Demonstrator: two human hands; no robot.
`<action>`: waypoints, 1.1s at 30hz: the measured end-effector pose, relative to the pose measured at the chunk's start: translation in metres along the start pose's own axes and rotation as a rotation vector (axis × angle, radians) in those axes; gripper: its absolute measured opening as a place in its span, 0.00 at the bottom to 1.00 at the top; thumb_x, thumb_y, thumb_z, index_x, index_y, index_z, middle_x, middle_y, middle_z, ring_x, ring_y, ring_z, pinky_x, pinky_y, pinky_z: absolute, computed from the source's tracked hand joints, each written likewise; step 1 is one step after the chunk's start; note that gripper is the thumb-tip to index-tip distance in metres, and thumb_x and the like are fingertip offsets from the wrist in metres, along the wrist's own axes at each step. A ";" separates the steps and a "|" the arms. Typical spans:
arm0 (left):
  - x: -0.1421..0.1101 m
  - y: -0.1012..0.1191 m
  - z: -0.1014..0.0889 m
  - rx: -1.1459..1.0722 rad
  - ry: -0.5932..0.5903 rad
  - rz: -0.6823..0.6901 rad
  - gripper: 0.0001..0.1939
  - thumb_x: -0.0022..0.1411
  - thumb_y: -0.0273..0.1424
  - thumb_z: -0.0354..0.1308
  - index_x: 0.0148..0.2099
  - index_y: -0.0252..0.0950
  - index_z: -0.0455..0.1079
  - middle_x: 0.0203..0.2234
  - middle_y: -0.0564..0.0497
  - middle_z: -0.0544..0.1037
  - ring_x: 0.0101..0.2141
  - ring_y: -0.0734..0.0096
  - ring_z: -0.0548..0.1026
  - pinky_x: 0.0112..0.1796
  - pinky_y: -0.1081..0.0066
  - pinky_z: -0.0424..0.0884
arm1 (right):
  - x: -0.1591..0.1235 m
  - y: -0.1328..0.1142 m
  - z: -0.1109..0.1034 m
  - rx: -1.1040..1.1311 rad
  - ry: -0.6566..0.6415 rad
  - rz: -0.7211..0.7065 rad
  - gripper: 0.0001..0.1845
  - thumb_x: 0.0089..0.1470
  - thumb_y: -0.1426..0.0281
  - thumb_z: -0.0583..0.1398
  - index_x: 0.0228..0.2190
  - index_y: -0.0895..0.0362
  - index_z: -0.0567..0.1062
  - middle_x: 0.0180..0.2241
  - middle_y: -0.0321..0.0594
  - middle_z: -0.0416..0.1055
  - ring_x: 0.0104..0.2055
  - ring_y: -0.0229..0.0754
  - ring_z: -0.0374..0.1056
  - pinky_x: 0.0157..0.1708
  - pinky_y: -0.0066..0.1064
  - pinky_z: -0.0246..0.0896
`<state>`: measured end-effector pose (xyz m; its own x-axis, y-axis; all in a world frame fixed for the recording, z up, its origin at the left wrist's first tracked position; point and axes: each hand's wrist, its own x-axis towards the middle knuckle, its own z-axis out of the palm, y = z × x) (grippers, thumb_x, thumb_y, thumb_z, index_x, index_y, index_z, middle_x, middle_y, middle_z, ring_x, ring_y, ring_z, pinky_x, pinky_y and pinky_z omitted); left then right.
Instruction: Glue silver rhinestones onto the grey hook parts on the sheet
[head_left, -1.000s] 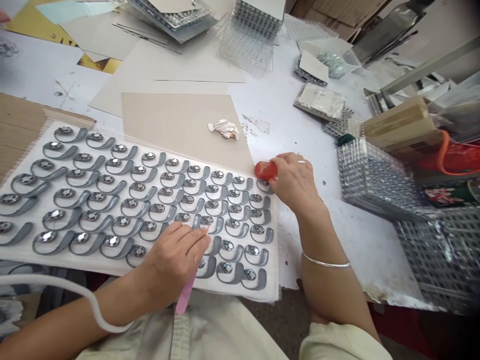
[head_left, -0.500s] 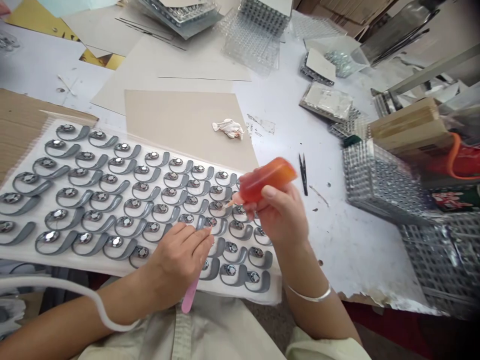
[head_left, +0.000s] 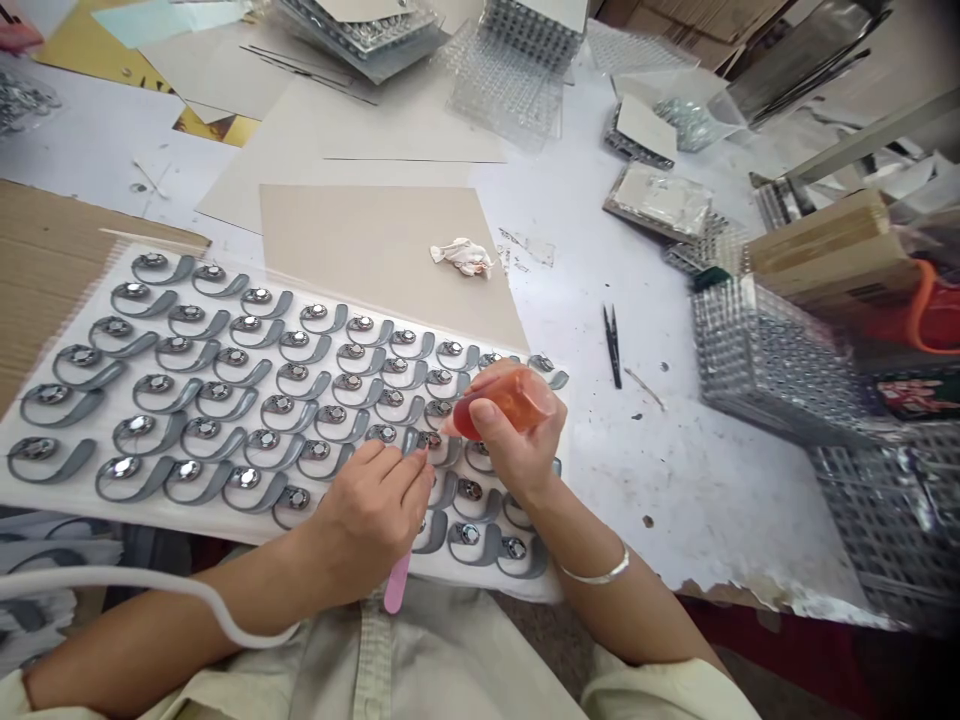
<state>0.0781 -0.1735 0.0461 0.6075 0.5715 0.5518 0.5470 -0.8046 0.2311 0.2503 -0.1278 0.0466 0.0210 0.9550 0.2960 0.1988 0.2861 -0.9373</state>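
Observation:
My right hand is closed round a translucent orange-red squeeze bottle, tilted with its narrow tip down to the left. That tip is by a round metal setting in the rows of pieces. Just left of it, my left hand is closed on a slim pink tool, whose rounded flat end sticks out below the palm. The tool's other end is mostly hidden by my fingers. Under both hands lies a white padded sheet with many grey curved bands, each with a shiny round setting.
Beige card lies behind the sheet, with a crumpled tissue on it. Black tweezers and a cotton swab are to the right. Stacked clear trays line the right side. A white tube crosses my left forearm.
My right hand has moved down and left, bringing the bottle's tip to the setting by my left fingers. The view has shifted slightly, and my left hand stays close to the same piece.

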 end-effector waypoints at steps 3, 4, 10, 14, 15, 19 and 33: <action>0.000 0.002 -0.003 -0.049 0.040 -0.018 0.09 0.60 0.15 0.49 0.39 0.23 0.70 0.32 0.37 0.79 0.28 0.63 0.74 0.26 0.64 0.70 | 0.000 0.002 0.000 0.033 0.066 -0.061 0.12 0.51 0.59 0.63 0.29 0.54 0.72 0.18 0.33 0.69 0.21 0.38 0.67 0.22 0.33 0.61; 0.000 0.002 -0.003 -0.059 0.051 -0.019 0.10 0.60 0.15 0.49 0.39 0.23 0.70 0.32 0.37 0.79 0.29 0.63 0.74 0.26 0.64 0.70 | 0.000 0.003 0.000 0.039 0.092 -0.073 0.12 0.51 0.58 0.63 0.29 0.54 0.72 0.18 0.34 0.69 0.22 0.39 0.67 0.22 0.33 0.61; -0.002 0.002 0.001 -0.055 0.041 -0.021 0.10 0.60 0.15 0.48 0.38 0.25 0.70 0.31 0.38 0.79 0.28 0.65 0.74 0.25 0.66 0.70 | -0.001 0.002 -0.001 0.009 0.069 -0.041 0.12 0.51 0.58 0.63 0.28 0.54 0.72 0.20 0.35 0.68 0.22 0.39 0.66 0.22 0.33 0.60; -0.003 0.001 0.003 -0.044 0.036 -0.027 0.10 0.59 0.14 0.48 0.37 0.25 0.70 0.31 0.38 0.79 0.27 0.65 0.73 0.25 0.66 0.68 | -0.002 0.002 0.000 -0.019 -0.001 -0.047 0.10 0.52 0.61 0.62 0.27 0.54 0.71 0.22 0.34 0.68 0.23 0.37 0.65 0.23 0.32 0.61; -0.003 0.002 0.003 -0.042 0.035 -0.026 0.10 0.59 0.14 0.48 0.37 0.25 0.70 0.31 0.38 0.79 0.26 0.65 0.73 0.25 0.66 0.68 | -0.003 0.003 0.000 -0.016 -0.016 -0.043 0.10 0.52 0.62 0.62 0.27 0.55 0.71 0.22 0.34 0.68 0.23 0.37 0.65 0.23 0.32 0.61; -0.004 0.003 0.004 -0.017 0.032 -0.007 0.12 0.58 0.12 0.47 0.36 0.24 0.70 0.29 0.38 0.78 0.27 0.64 0.73 0.26 0.66 0.68 | -0.004 0.005 0.001 -0.034 -0.059 -0.053 0.10 0.52 0.64 0.62 0.25 0.55 0.69 0.24 0.35 0.67 0.23 0.36 0.65 0.23 0.32 0.61; -0.004 0.004 0.006 -0.006 0.035 0.009 0.09 0.58 0.13 0.50 0.35 0.23 0.71 0.28 0.37 0.78 0.27 0.62 0.73 0.26 0.65 0.68 | -0.004 0.007 0.004 -0.088 -0.088 -0.111 0.11 0.54 0.68 0.61 0.22 0.54 0.68 0.22 0.34 0.66 0.24 0.38 0.64 0.24 0.34 0.60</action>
<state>0.0811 -0.1781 0.0398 0.5915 0.5583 0.5817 0.5381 -0.8107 0.2309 0.2478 -0.1294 0.0384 -0.0907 0.9221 0.3761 0.2804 0.3860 -0.8789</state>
